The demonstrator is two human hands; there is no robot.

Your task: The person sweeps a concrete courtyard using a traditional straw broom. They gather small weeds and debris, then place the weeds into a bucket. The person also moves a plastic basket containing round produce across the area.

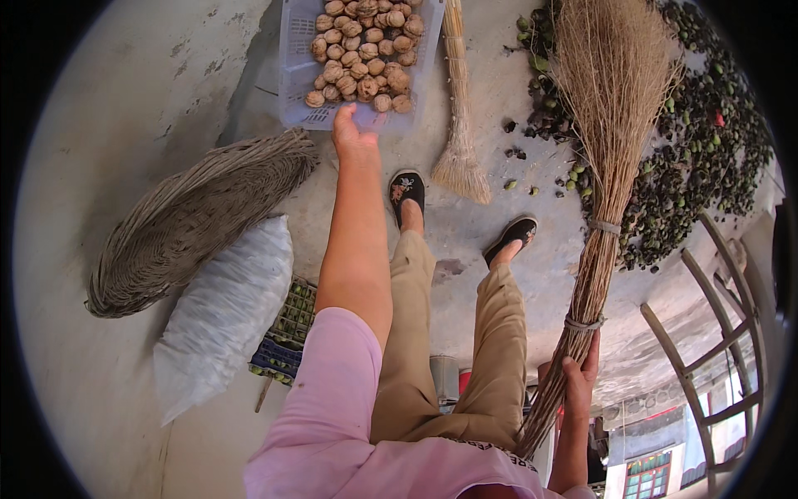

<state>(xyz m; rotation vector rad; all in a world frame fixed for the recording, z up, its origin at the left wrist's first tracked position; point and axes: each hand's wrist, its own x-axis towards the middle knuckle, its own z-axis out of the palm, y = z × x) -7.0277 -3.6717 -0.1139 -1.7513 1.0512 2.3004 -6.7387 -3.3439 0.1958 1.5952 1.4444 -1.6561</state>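
Crate (pixel 301 79) of walnuts (pixel 366 50) gripped at its rim by left hand (pixel 352 135) fingers; right hand (pixel 577 376) fingers clamp one twig broom (pixel 605 166). Second small broom (pixel 458 125), one basket (pixel 195 218), one sack (pixel 229 303) nearby.

- Concrete floor (pixel 125 108): pale grey, cracked, chipped, in even daylight.
- Woven wicker basket (pixel 191 220): tipped on its side, left.
- White plastic sack (pixel 224 308): lying just beside the basket.
- Green-and-blue crate (pixel 287 333): partly under the sack.
- Spread of dark and green husks (pixel 690 150): upper right.
- Wooden frame (pixel 706 333): right edge.
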